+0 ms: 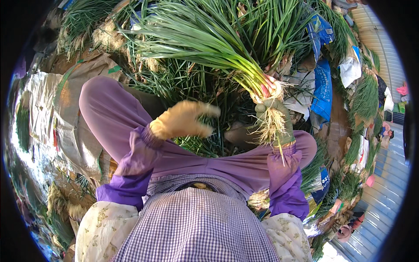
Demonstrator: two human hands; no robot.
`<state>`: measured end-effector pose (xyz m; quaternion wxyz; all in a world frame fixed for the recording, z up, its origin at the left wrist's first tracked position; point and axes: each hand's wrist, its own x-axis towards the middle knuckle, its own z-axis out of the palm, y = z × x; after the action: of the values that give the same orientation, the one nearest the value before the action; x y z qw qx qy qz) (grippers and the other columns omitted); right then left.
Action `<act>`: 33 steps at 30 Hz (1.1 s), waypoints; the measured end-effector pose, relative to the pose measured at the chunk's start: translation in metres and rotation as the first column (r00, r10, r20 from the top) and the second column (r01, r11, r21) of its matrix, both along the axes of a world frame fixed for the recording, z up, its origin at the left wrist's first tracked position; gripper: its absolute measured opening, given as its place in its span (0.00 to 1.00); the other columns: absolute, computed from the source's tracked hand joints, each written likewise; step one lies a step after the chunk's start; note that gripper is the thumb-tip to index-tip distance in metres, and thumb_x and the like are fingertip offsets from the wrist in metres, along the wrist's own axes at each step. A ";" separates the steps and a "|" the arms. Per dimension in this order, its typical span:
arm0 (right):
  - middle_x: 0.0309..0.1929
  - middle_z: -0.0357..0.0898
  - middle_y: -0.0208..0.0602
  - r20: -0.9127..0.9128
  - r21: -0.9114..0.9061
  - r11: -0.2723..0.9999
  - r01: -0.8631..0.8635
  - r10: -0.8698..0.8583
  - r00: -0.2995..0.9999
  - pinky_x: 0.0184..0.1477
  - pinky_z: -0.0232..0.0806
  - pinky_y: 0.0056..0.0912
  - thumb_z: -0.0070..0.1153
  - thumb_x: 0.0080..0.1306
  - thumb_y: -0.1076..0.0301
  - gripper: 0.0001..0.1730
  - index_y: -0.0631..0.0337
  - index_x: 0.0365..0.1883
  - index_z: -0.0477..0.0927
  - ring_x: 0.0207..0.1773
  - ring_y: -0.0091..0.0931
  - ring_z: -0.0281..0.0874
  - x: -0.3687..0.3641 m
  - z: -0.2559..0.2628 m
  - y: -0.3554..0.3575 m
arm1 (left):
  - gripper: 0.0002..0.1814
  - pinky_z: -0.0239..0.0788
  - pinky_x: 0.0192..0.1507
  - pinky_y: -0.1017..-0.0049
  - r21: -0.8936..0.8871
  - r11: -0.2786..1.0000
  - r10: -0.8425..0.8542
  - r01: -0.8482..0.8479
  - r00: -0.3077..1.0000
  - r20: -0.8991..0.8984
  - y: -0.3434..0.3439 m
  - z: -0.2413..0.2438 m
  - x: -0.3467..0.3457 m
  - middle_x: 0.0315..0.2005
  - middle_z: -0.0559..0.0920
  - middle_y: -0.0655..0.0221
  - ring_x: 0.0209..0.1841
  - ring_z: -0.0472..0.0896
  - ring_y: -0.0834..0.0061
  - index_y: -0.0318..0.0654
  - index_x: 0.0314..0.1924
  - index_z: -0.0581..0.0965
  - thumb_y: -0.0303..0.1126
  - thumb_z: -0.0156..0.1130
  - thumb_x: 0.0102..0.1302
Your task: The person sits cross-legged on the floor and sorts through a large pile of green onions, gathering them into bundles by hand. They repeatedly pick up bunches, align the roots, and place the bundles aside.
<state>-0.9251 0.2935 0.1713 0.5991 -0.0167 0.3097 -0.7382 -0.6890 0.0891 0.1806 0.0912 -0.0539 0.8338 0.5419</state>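
A bunch of green onions with reddish stem bases slants up and left from my right hand, which wears a dull green glove. My right hand is closed around its root end, and pale stringy roots hang over the palm and wrist. My left hand, in a yellowish glove, is blurred by motion above my lap. Its fingers are apart and nothing shows between them. Loose green leaves lie beneath and beyond it, between my bent knees. A larger heap of green onions lies behind the held bunch.
Blue printed plastic sacking lies right of the heap. A woven sack sheet covers ground to the left. More green onion piles line the right side, near other people and a corrugated metal wall.
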 end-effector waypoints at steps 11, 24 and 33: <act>0.38 0.76 0.34 -0.220 0.184 0.959 0.217 -0.175 0.960 0.34 0.73 0.21 0.58 0.61 0.74 0.30 0.64 0.61 0.65 0.33 0.22 0.76 0.048 0.013 -0.007 | 0.19 0.76 0.38 0.62 -0.100 0.727 0.637 -0.680 0.721 -0.271 0.036 -0.051 -0.123 0.32 0.84 0.52 0.36 0.84 0.51 0.34 0.45 0.79 0.31 0.71 0.53; 0.62 0.64 0.41 -0.071 -0.380 0.924 -0.047 0.022 0.997 0.38 0.77 0.21 0.56 0.53 0.89 0.32 0.55 0.54 0.63 0.59 0.30 0.69 0.002 0.010 -0.026 | 0.10 0.61 0.16 0.88 0.719 0.668 0.137 -0.195 0.981 0.138 -0.022 -0.054 -0.020 0.21 0.80 0.74 0.15 0.71 0.91 0.35 0.38 0.80 0.35 0.59 0.69; 0.60 0.64 0.43 -0.070 -0.399 0.917 0.017 -0.049 0.996 0.39 0.78 0.23 0.55 0.52 0.90 0.34 0.56 0.55 0.62 0.61 0.32 0.68 -0.012 -0.002 -0.027 | 0.13 0.55 0.15 0.87 0.653 0.671 0.349 -0.351 0.927 0.139 -0.011 0.012 -0.003 0.16 0.77 0.75 0.14 0.70 0.89 0.34 0.35 0.80 0.38 0.57 0.68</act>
<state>-0.9366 0.2662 0.1690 0.5579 -0.1618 0.1769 -0.7946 -0.6919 0.0780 0.1929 -0.0001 -0.1772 0.5582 0.8106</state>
